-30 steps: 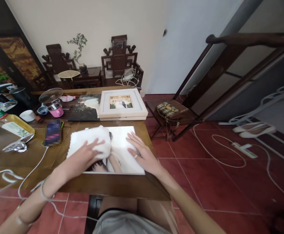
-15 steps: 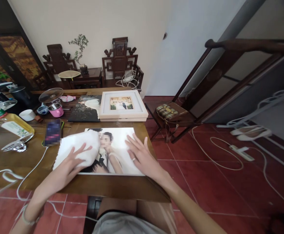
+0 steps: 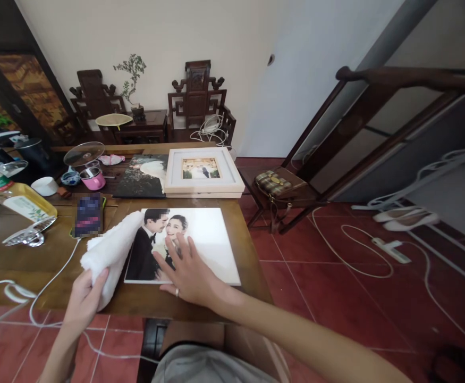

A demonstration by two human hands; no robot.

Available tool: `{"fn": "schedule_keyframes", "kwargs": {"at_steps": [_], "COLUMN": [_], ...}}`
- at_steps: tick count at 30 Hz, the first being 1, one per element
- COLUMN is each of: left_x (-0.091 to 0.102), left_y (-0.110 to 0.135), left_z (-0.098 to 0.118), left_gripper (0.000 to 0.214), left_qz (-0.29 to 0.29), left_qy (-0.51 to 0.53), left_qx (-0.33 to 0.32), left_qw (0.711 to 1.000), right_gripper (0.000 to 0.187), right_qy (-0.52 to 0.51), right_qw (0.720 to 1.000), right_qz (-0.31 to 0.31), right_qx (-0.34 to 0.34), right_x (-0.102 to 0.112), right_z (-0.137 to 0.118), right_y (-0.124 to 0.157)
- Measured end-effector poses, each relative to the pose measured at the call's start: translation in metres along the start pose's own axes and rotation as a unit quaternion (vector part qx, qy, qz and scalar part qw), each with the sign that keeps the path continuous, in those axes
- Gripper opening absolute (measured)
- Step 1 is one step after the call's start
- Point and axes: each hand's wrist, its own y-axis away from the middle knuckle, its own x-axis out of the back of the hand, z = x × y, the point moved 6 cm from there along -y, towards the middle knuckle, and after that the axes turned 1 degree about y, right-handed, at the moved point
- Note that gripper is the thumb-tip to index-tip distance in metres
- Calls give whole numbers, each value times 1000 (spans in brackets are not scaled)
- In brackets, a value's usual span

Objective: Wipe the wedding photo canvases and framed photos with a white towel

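A glossy photo panel (image 3: pixel 212 234) of two people in wedding clothes lies flat near the table's front edge. My left hand (image 3: pixel 86 298) grips a folded white cloth (image 3: pixel 110 255) at its lower end, thumb on top; the cloth is raised along the panel's left edge. Spread over the lower middle of the panel is my right hand (image 3: pixel 190 271), fingers apart, a ring on one of them. It holds nothing, and its palm covers part of the picture.
Behind the panel lie a framed photo (image 3: pixel 201 167) and a dark photo panel (image 3: pixel 136 178). To the left are a phone (image 3: pixel 89 215) on a white cable, an oil bottle (image 3: pixel 20 199) and a pink cup (image 3: pixel 92 180). A chair with a checked bag (image 3: pixel 274 183) stands right.
My left hand has gone from lying flat on the cloth to gripping it, drawing it left off the picture. My right hand has slid left from the panel's right side to its middle.
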Motion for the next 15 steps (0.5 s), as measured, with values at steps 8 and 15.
{"fn": "schedule_keyframes", "kwargs": {"at_steps": [8,15], "left_x": [11,10], "left_y": [6,7], "left_z": [-21,-41], "left_gripper": [53,49], "left_qz": [83,103], "left_qy": [53,94], "left_qx": [100,125], "left_qw": [990,982], "right_gripper": [51,22], "right_qy": [63,55], "right_qw": [990,987], "right_qz": [87,86], "right_qx": [89,122], "right_x": [17,37], "right_z": [-17,-11], "right_y": [1,-5]}}
